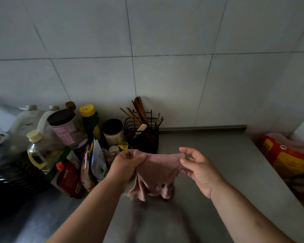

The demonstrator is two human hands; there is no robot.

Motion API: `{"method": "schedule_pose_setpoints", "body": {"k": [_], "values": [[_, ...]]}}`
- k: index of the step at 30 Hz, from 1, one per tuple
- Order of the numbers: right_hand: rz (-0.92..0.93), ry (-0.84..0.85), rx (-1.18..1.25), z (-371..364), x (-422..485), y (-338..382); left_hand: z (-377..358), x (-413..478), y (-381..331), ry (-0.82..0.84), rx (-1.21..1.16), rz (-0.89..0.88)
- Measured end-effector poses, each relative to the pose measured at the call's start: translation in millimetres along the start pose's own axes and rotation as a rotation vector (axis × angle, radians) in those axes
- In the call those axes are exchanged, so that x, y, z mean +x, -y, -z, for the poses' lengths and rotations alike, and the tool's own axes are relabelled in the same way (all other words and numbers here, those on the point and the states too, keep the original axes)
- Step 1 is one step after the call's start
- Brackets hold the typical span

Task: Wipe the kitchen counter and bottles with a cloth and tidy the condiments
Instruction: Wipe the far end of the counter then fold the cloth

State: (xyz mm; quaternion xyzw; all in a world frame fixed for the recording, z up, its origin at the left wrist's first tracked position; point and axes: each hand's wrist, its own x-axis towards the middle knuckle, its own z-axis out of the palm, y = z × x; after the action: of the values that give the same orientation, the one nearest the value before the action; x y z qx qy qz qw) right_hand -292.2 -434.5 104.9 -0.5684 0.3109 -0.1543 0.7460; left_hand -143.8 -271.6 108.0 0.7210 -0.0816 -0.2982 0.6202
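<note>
A pink cloth (156,174) hangs stretched between my two hands above the grey counter (218,163). My left hand (126,162) grips its left top corner in a closed fist. My right hand (197,165) pinches the right top corner between thumb and fingers. The cloth's lower edge droops toward the counter. To the left stand crowded condiments: a yellow-capped green bottle (90,118), a black-lidded jar (65,127), a white jar with a dark lid (113,132), an oil bottle (36,151), a red sauce bottle (68,178) and several pouches (96,160).
A black wire holder (142,135) with chopsticks stands against the tiled wall behind the cloth. Large oil jugs (26,120) sit at the far left. A red and yellow bag (288,155) lies beyond the counter's right edge.
</note>
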Motion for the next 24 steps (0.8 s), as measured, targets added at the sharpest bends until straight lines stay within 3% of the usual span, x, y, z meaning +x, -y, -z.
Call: {"method": "schedule_pose_setpoints", "body": {"k": [2,9,17,21,24], "values": [[0.029,0.01,-0.019,1,1,2,1,1,-7,-0.007,0.018,-0.05],[-0.066,-0.012,-0.071,2,7,-14,1,-3,5,-0.001,0.055,0.08],[0.022,0.066,0.114,7,7,13,6,-10,-31,0.038,0.1,-0.107],[-0.1,0.053,-0.081,16,-5,-20,15,-25,-4,0.073,0.348,-0.053],[-0.243,0.104,-0.347,25,-16,-54,21,-29,31,0.139,0.594,0.14]]}}
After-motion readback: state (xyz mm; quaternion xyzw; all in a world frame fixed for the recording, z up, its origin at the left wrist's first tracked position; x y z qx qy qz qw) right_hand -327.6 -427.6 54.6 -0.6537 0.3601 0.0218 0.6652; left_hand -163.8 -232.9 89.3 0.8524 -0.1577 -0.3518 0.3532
